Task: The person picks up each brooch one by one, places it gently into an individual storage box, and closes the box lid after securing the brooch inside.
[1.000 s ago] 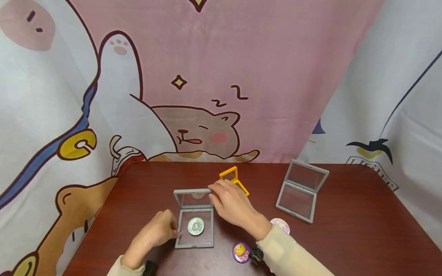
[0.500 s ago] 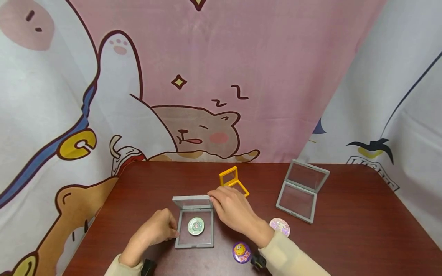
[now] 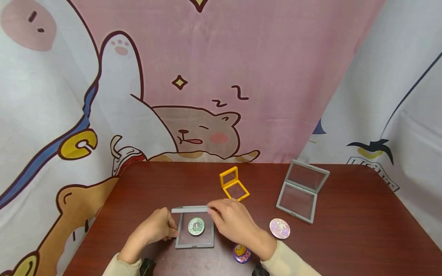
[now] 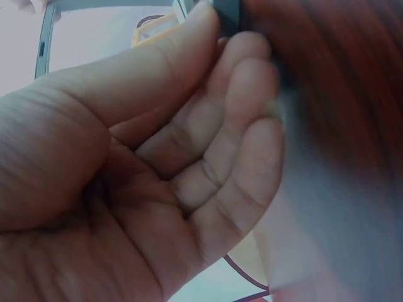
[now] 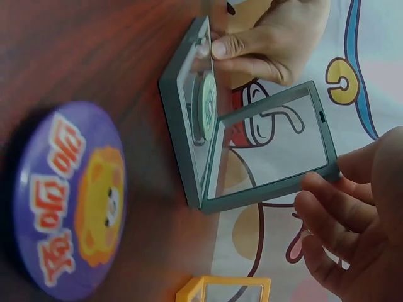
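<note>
A grey hinged display case (image 3: 195, 245) with clear film panes lies on the table, a round green badge (image 3: 196, 226) on its base pane. My left hand (image 3: 155, 227) pinches the left edge of the base between thumb and fingers. The case's lid (image 5: 277, 187) stands partly raised, tilted over the back of the base. At the lid's free right corner, the thumb and fingers of my right hand (image 3: 236, 222) hold the frame. In the left wrist view, my left thumb and curled fingers (image 4: 252, 94) meet at a dark edge of the case.
A small yellow case (image 3: 236, 190) stands unfolded behind my right hand. Another grey case (image 3: 297, 199) stands unfolded at the right. A purple badge (image 3: 241, 254) lies by my right wrist, and a pink badge (image 3: 279, 228) further right. A patterned cloth (image 3: 276, 76) hangs behind the table.
My right hand has brought the lid forward and down, from nearly upright to a low tilt over the base. The left hand stays at the base's left edge.
</note>
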A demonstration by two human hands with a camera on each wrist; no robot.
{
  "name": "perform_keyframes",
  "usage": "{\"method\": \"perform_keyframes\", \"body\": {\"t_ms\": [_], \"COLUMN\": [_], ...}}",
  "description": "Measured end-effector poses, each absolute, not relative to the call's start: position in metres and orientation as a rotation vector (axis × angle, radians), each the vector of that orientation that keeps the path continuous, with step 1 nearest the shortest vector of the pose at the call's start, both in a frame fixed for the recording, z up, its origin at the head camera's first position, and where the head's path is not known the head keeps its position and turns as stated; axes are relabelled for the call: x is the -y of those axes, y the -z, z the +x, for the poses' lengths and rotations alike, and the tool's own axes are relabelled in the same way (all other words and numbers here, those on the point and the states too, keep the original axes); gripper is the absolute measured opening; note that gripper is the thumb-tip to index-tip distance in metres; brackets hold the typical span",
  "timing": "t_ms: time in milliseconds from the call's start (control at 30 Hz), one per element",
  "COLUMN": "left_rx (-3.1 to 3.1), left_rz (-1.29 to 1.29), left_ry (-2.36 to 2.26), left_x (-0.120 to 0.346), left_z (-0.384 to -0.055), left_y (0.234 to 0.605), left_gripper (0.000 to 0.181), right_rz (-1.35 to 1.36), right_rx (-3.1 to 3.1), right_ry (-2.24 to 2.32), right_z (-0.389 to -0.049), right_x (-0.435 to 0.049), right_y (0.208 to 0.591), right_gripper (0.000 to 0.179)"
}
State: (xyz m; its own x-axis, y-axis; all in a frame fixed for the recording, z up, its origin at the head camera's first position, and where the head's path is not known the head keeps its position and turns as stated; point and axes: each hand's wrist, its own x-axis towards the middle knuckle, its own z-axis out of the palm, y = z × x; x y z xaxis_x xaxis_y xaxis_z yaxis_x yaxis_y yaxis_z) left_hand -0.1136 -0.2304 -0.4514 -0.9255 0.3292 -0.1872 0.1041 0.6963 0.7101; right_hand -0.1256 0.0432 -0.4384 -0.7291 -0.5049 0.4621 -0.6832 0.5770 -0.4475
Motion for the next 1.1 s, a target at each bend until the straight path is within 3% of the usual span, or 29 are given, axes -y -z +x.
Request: {"method": "perform_keyframes", "body": {"t_ms": [800,1100], "left_rx": [-2.649,-2.661], "left_rz": [0.366,0.402], "left_ry": [-0.987,-0.998], "left_x": [0.232,0.230], "left_z": [-0.115,-0.114], "left_y": [0.449,0.449], "left_gripper": [0.037,0.033], "right_rz": [1.126,1.104], "right_rx": [2.591,2.710], "right_ry": [-0.918,-0.959], "right_z": [-0.093,-0.090], "right_x": [-0.046,-0.045], "right_y": [0.451,0.455], "right_gripper": [0.005,0.008]}}
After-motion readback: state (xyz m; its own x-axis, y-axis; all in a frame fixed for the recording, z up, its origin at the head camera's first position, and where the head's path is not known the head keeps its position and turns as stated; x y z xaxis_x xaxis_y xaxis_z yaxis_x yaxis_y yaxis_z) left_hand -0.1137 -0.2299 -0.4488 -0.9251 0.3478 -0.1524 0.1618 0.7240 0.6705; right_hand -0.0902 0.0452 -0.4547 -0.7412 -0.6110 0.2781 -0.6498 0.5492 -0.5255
